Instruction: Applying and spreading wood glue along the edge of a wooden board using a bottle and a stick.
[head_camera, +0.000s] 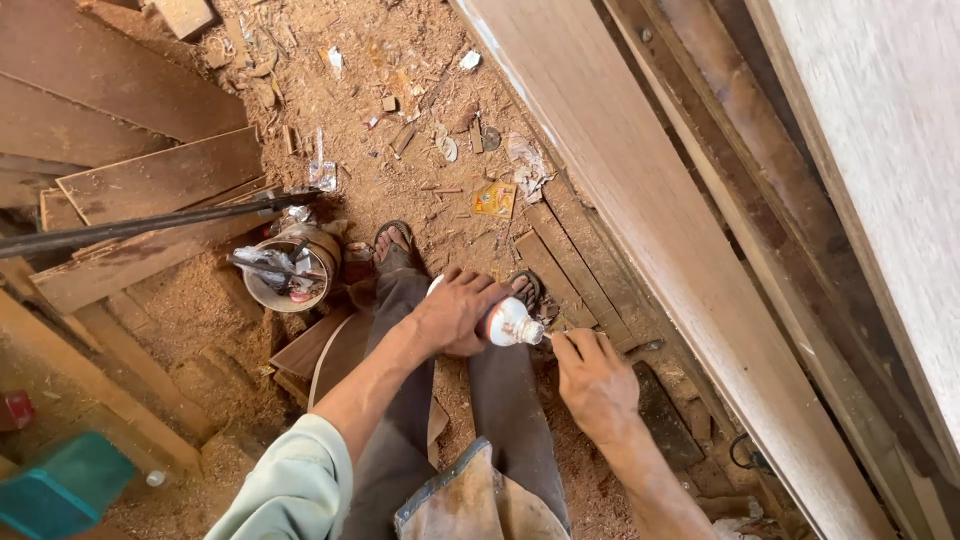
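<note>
Glossy white plastic tube (508, 322), red-banded, gripped in the left hand (455, 310). Beside the tube, smooth matt planed wood plank (640, 220). Under the tube, floor (400, 90) rough with sawdust and chips. Left of the tube, dull worn pot (290, 270); matt cloth sleeve (295, 485).

The floor (420, 90) is bare earth covered with sawdust, wood chips and small scraps of litter. Dark wooden boards (130, 120) lie stacked at 10 o'clock. A long pale plank (640, 200) runs diagonally from 12 to 5 o'clock. A round bucket (285, 275) stands near the centre, and a teal box (60, 490) is at 8 o'clock. Daylight is soft.
</note>
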